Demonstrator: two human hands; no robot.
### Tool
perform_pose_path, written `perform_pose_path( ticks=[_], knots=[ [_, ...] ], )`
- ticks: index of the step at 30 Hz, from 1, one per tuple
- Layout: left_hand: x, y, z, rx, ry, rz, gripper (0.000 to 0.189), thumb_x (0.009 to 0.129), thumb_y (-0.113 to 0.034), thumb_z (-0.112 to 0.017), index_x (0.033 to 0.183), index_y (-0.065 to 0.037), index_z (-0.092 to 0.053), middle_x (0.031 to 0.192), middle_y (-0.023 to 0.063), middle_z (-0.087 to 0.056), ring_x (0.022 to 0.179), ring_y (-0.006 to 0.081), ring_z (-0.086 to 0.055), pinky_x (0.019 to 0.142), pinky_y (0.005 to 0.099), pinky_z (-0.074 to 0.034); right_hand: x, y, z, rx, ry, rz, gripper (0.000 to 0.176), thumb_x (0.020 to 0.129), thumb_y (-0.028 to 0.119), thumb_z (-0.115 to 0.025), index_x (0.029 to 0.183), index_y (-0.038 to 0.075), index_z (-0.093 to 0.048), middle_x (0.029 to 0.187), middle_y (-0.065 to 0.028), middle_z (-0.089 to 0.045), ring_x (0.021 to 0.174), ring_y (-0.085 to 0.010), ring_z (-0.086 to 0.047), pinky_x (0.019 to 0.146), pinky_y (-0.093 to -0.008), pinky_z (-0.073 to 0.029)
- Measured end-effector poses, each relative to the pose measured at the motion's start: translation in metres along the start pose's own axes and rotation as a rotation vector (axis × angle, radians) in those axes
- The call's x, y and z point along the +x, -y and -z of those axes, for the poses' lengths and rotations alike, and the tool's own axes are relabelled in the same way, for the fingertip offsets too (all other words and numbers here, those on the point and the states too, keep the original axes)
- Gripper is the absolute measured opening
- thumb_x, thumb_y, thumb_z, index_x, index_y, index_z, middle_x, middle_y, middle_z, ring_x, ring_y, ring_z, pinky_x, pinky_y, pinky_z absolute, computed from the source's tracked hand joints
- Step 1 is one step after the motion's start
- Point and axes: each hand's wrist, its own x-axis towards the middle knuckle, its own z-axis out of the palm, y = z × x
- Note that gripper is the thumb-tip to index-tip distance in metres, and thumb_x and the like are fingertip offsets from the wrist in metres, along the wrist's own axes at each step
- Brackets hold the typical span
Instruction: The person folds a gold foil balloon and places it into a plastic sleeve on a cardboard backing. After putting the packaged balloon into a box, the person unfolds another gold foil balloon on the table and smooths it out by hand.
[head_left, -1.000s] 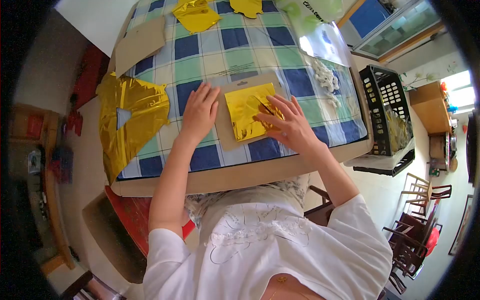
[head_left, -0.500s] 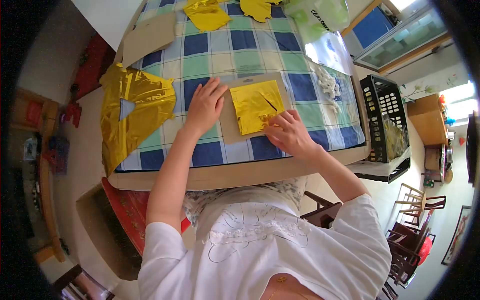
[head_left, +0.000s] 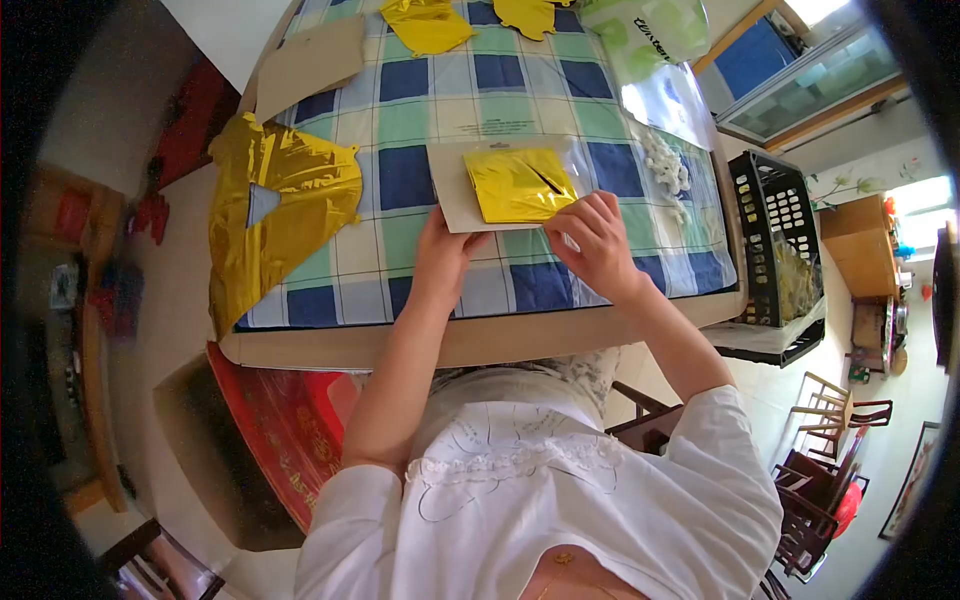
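A folded gold foil sheet (head_left: 510, 188) lies on a beige cardboard piece (head_left: 453, 200), with a clear plastic sleeve (head_left: 490, 128) bearing small print around them. My left hand (head_left: 441, 258) grips the near left edge of the cardboard from below, its fingers partly hidden under it. At the near right corner, my right hand (head_left: 598, 245) pinches the sleeve's edge beside the foil. The cardboard is tilted, its near edge raised over the checkered cloth (head_left: 410, 130).
Left lies a large flattened gold foil shape (head_left: 318, 190), below another cardboard piece (head_left: 310, 70). More gold foil (head_left: 430, 28) is at the far edge. On the right are a green-white bag (head_left: 645, 40), white cord (head_left: 665, 165) and a black crate (head_left: 765, 230).
My left hand has moved from flat beside the cardboard to gripping its near edge. The cardboard with the foil has shifted and its near edge has been raised.
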Motion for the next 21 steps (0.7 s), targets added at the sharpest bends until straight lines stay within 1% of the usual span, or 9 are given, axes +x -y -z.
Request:
perform_pose_path(
  ticks=[3,6,9,12,13,15,16,18,21],
  knots=[
    [0.018,0.004,-0.009,-0.01,-0.075,0.075,0.041,0.091,-0.027,-0.064,0.126,-0.01,-0.052,0.116,0.0044,-0.061,0.102,0.0159,-0.061,0.086,0.031,-0.052,0.001,0.002,-0.001,0.005,0.023,0.007,0.022,0.068,0.0,-0.073,0.085,0.008,-0.061,0.081,-0.0026,-0.059,0.076,-0.022,-0.055,0.078,-0.0362,-0.041],
    [0.025,0.0,-0.024,-0.048,-0.167,0.105,0.041,0.092,-0.02,-0.061,0.129,-0.007,-0.047,0.122,0.0055,-0.057,0.106,0.0172,-0.059,0.088,0.033,-0.05,0.002,0.003,-0.004,0.002,0.029,0.0,0.022,0.069,0.0,-0.073,0.085,0.008,-0.061,0.081,-0.0029,-0.058,0.077,-0.0223,-0.055,0.079,-0.0366,-0.041],
    [0.041,0.01,-0.022,-0.09,-0.085,0.014,0.04,0.094,-0.021,-0.059,0.129,-0.008,-0.048,0.122,0.0047,-0.056,0.104,0.018,-0.059,0.088,0.0343,-0.05,0.004,0.001,-0.006,-0.006,0.024,-0.007,0.022,0.069,0.0,-0.072,0.085,0.008,-0.06,0.081,-0.0034,-0.058,0.078,-0.0226,-0.055,0.079,-0.0365,-0.041],
    [0.045,0.01,-0.026,-0.105,-0.031,0.06,0.04,0.095,-0.023,-0.057,0.13,-0.008,-0.047,0.123,0.0059,-0.056,0.105,0.0188,-0.059,0.088,0.0348,-0.05,0.005,-0.002,-0.005,-0.002,0.008,-0.038,0.02,0.07,0.0,-0.072,0.084,0.009,-0.059,0.08,-0.0039,-0.057,0.078,-0.0229,-0.054,0.077,-0.036,-0.041],
    [0.046,0.011,-0.025,-0.169,-0.041,0.047,0.04,0.095,-0.023,-0.055,0.131,-0.007,-0.046,0.123,0.0061,-0.056,0.105,0.0188,-0.059,0.088,0.0348,-0.05,0.005,-0.003,-0.005,0.001,0.0,-0.053,0.02,0.071,0.0,-0.071,0.084,0.009,-0.059,0.08,-0.0041,-0.057,0.078,-0.0229,-0.054,0.077,-0.0358,-0.041],
    [0.044,0.006,-0.024,-0.298,-0.064,0.022,0.04,0.096,-0.023,-0.052,0.133,-0.007,-0.045,0.121,0.0067,-0.057,0.105,0.0188,-0.059,0.088,0.0348,-0.05,0.005,-0.006,-0.002,-0.009,0.009,-0.077,0.019,0.073,0.004,-0.071,0.086,0.01,-0.058,0.08,-0.0034,-0.056,0.08,-0.0237,-0.055,0.08,-0.0372,-0.041],
    [0.041,-0.001,-0.025,-0.275,-0.073,-0.025,0.039,0.096,-0.025,-0.053,0.13,-0.007,-0.048,0.117,0.0053,-0.059,0.101,0.0167,-0.059,0.083,0.0321,-0.051,0.005,-0.007,-0.001,-0.015,0.014,-0.09,0.019,0.074,0.007,-0.071,0.087,0.011,-0.057,0.081,-0.0031,-0.055,0.081,-0.024,-0.055,0.082,-0.0379,-0.041],
    [0.033,-0.017,-0.027,-0.231,-0.093,-0.118,0.036,0.095,-0.03,-0.054,0.124,-0.007,-0.055,0.107,0.0024,-0.063,0.092,0.0124,-0.06,0.073,0.0267,-0.051,0.005,-0.008,0.0,-0.021,0.001,-0.091,0.019,0.074,0.007,-0.071,0.087,0.011,-0.057,0.08,-0.0031,-0.055,0.081,-0.0237,-0.055,0.082,-0.0377,-0.041],
    [0.035,-0.021,-0.026,-0.084,-0.207,-0.129,0.036,0.096,-0.026,-0.051,0.126,-0.007,-0.054,0.105,0.0037,-0.063,0.092,0.0124,-0.06,0.07,0.0271,-0.05,0.005,-0.006,-0.001,-0.019,0.007,-0.081,0.018,0.075,0.006,-0.071,0.087,0.011,-0.057,0.08,-0.0031,-0.056,0.081,-0.0232,-0.055,0.082,-0.0376,-0.041]
  ],
)
